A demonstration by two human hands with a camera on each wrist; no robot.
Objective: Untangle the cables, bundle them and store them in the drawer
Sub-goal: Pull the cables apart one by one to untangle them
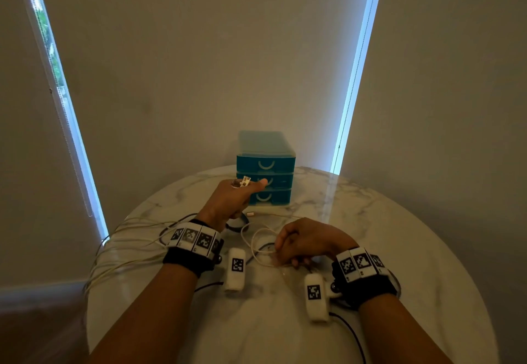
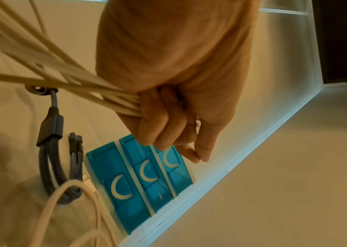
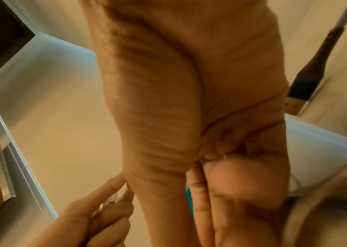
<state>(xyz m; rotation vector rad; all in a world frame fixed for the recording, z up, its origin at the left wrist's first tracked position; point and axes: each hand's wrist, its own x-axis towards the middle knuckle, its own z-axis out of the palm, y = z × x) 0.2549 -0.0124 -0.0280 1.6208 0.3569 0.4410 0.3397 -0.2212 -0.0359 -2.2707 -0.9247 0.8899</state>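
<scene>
- Round marble table (image 1: 370,221); teal three-drawer organizer (image 1: 265,168) at far edge, drawers closed.
- Left hand (image 1: 231,201) raised before organizer, fingers clenched round bundled white cable strands (image 2: 73,83); white plug (image 1: 244,181) sticking up from fist.
- Right hand (image 1: 306,239) low on tabletop, fingers curled, pinching white cable loop (image 1: 258,245).
- Left wrist view only: dark folded cable (image 2: 52,150) lying beside organizer.
</scene>
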